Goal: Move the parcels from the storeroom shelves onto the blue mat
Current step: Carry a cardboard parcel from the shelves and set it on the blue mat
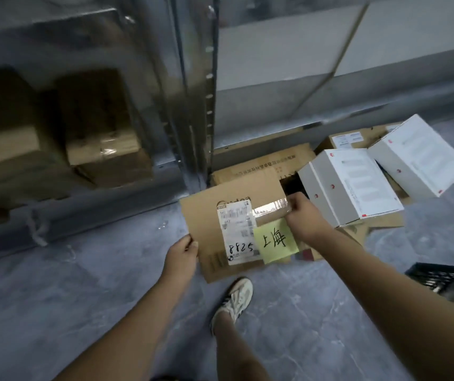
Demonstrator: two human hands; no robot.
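I hold a brown cardboard parcel [209,229] in front of me above the grey floor. It carries a white shipping label, a handwritten number and a yellow sticky note [275,242]. My left hand [183,253] grips its near left edge. My right hand [307,217] grips its far right edge by the clear tape. Beyond it lie a flat brown box [264,166] and two white boxes [355,185] [418,152], piled loosely on the floor. More brown parcels [102,133] sit on the shelf at the left. No blue mat is in view.
A metal shelf upright [201,105] stands just beyond the parcel. A black plastic crate [448,279] sits on the floor at the right. My foot in a white shoe [235,298] is below the parcel on the grey floor [82,284].
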